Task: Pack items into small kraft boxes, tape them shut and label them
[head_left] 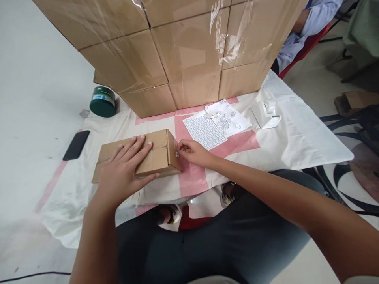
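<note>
A small closed cardboard box [158, 157] lies on the cloth-covered table. Spread over its top is my left hand [124, 165], fingers apart, with the thumb along the near edge. My right hand [189, 152] is at the box's right end, thumb and fingers pinched around a small, crumpled whitish piece [177, 154] that touches or nearly touches the cardboard. Beyond my right hand lies a sheet of small outlined labels [204, 132]. A white paper [239, 123] with curled scraps on it partly overlaps that sheet.
Large stacked cartons [189, 59] under clear film stand at the back. A green round container [102, 103] and a black phone [76, 145] are at the left. A white tape dispenser [266, 114] sits at the right. Another person's sleeve [318, 19] shows at the upper right.
</note>
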The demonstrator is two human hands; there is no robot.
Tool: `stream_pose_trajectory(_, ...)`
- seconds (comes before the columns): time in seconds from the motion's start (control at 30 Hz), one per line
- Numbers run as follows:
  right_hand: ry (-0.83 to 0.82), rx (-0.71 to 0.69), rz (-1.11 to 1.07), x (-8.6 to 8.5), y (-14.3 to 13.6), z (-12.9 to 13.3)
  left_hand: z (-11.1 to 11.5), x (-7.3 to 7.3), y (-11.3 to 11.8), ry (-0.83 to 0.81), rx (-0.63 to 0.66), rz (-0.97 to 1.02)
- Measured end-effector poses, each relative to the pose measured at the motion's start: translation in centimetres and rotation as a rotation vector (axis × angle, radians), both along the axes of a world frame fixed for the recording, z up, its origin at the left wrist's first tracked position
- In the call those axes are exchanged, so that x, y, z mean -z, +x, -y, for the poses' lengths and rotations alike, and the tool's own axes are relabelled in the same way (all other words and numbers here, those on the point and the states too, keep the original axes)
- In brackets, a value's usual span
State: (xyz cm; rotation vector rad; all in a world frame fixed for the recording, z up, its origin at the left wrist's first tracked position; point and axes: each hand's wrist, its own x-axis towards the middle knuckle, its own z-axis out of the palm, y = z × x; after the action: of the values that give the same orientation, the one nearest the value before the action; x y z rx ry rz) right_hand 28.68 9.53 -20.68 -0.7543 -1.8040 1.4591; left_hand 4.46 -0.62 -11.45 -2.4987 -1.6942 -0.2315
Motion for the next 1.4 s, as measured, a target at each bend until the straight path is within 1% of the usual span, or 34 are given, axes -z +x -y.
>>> stream_pose_trajectory(0.1, 0.010, -0.053, 0.009, -0.3, 0.5, 0.1, 0.0, 0.0, 0.0, -0.002, 0.003, -0.006)
stream_pose_trajectory(0.23, 0.062, -0.009, 0.063, -0.2, 0.8, 0.3, -0.1, -0.1, 0.0, 0.005, 0.007, -0.015)
stream_pose_trajectory(0.4, 0.063, 0.001, 0.061, 0.4, 0.6, 0.4, 0.0, -0.1, 0.1, 0.005, 0.010, -0.012)
stream_pose_trajectory(0.53, 0.093, 0.024, 0.042, 0.3, 0.4, 0.6, 0.1, -0.1, 0.1, 0.003, 0.007, -0.008)
stream_pose_trajectory(0.67, 0.070, 0.005, 0.051, 0.0, 0.3, 0.6, 0.0, -0.1, 0.0, 0.000, 0.008, -0.007)
stream_pose_trajectory(0.77, 0.051, -0.011, 0.055, 0.0, 0.5, 0.0, -0.1, 0.0, 0.0, -0.002, 0.009, -0.010)
stream_pose_trajectory(0.9, 0.038, 0.002, 0.037, 0.6, 0.6, -2.1, -0.2, -0.1, -0.1, 0.000, 0.000, -0.017)
stream_pose_trajectory(1.03, 0.026, -0.128, -0.086, 1.5, 0.0, -4.0, -0.3, -0.2, -0.2, -0.007, 0.003, -0.019)
stream_pose_trajectory(1.07, 0.024, -0.135, -0.101, 1.7, -0.1, -4.3, -0.4, -0.2, -0.2, -0.010, 0.000, -0.021)
stream_pose_trajectory(1.17, -0.002, -0.124, -0.096, 2.0, 0.0, -4.3, -0.4, -0.2, -0.3, -0.022, 0.000, -0.024)
stream_pose_trajectory(1.27, -0.072, -0.169, -0.056, 1.8, 0.4, -3.8, -0.4, -0.2, -0.3, -0.024, 0.011, -0.022)
stream_pose_trajectory(1.33, -0.042, -0.159, -0.031, 1.5, 0.7, -3.5, -0.4, -0.1, -0.3, -0.023, 0.017, -0.025)
stream_pose_trajectory(1.4, 0.035, -0.121, -0.014, 1.3, 0.6, -3.4, -0.5, -0.1, -0.4, -0.025, 0.022, -0.028)
